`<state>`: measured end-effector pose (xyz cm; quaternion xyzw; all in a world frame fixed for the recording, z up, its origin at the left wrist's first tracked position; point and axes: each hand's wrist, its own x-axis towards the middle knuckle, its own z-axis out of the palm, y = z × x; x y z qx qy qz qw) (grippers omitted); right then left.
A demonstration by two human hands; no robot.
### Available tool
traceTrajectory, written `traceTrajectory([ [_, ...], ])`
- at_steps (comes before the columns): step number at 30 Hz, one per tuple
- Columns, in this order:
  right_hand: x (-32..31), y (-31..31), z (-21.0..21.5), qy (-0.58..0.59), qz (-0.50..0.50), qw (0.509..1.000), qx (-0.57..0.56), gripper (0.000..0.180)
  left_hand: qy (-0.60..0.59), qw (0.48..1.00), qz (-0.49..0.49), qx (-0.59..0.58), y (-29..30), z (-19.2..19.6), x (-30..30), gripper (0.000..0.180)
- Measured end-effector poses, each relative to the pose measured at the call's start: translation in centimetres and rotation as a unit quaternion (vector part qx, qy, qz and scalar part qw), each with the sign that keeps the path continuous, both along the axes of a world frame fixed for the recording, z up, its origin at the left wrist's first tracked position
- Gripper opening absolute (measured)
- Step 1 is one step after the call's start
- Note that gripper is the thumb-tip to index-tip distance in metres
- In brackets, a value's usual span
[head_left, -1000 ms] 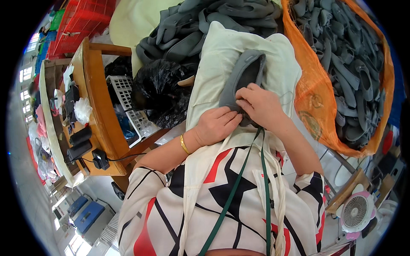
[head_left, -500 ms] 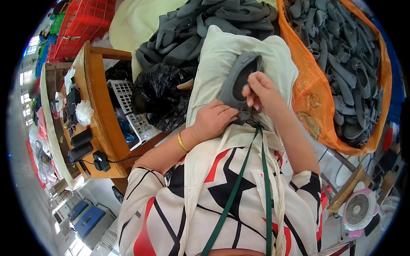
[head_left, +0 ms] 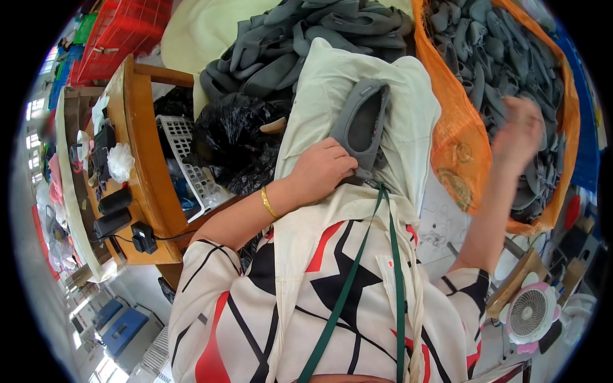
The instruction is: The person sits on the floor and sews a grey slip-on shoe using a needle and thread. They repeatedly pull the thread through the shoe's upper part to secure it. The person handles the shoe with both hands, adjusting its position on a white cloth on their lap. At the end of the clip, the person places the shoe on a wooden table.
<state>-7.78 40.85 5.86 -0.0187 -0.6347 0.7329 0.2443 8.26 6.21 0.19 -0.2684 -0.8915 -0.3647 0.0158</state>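
We see a red crate (head_left: 124, 32) at far left, then a crumpled black plastic bag (head_left: 233, 137). Our left hand (head_left: 319, 169) grips the heel of a grey slipper upper (head_left: 363, 121) lying on a cream cushion (head_left: 396, 96), toe pointing away, long axis near upright. Our right hand (head_left: 518, 131) blurs over the orange mesh sack (head_left: 460, 153); we cannot tell its grip

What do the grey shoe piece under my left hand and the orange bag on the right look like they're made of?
The grey shoe piece looks like soft matte felt or knit fabric: dull, fuzzy surface, no shine. The orange bag seems to be thin plastic mesh or woven netting: slightly see-through, crinkled, faintly glossy. The left hand rests on the piece.
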Motion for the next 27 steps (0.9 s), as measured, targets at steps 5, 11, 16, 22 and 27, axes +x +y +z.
traceTrajectory([
  [5,8.2,-11.5,-3.9,-0.352,0.374,0.851,0.109,0.013,-0.010,0.998,0.054,0.016,-0.1,0.2,0.5,0.022],
  [11,12.3,-13.3,-4.9,-0.237,0.469,0.784,0.331,0.012,0.004,0.996,0.094,0.007,-0.1,-0.8,1.3,0.025],
  [16,13.7,-12.9,-4.4,-0.174,0.440,0.784,0.402,0.012,0.027,0.993,0.107,0.032,0.2,-1.7,1.6,0.023],
  [22,13.8,-12.9,-4.4,-0.150,0.434,0.783,0.420,0.013,0.045,0.993,0.106,0.029,0.1,-2.2,1.6,0.027],
  [27,13.6,-12.7,-4.3,-0.142,0.439,0.778,0.427,0.016,0.043,0.993,0.108,0.034,0.0,-2.2,1.6,0.026],
])
